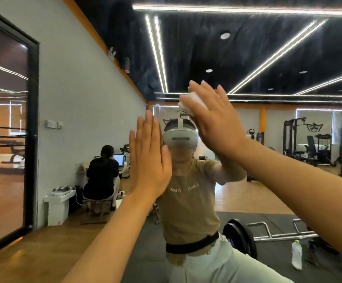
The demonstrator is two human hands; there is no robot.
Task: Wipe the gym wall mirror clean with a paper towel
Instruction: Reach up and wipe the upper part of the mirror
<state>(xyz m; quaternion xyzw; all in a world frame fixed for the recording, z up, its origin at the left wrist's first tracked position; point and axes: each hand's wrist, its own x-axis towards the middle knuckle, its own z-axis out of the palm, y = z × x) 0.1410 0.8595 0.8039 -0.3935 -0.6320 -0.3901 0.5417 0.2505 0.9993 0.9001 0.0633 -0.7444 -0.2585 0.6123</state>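
Flatly, the left hand (pixel 148 160) presses the glossy mirror (pixel 268 48); the right hand (pixel 217 121), fingers straight, presses a crumpled white paper towel (pixel 188 103).

Gym: weight machines (pixel 313 139); barbell (pixel 268 235); wall mirror (pixel 247 58)

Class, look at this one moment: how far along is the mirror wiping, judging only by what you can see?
Done: cannot be judged; no clear line between wiped and unwiped glass shows on the mirror. In hand: the right hand presses a paper towel flat on the glass at head height, the left hand braced flat beside it. Left: likely the wide glass around them.
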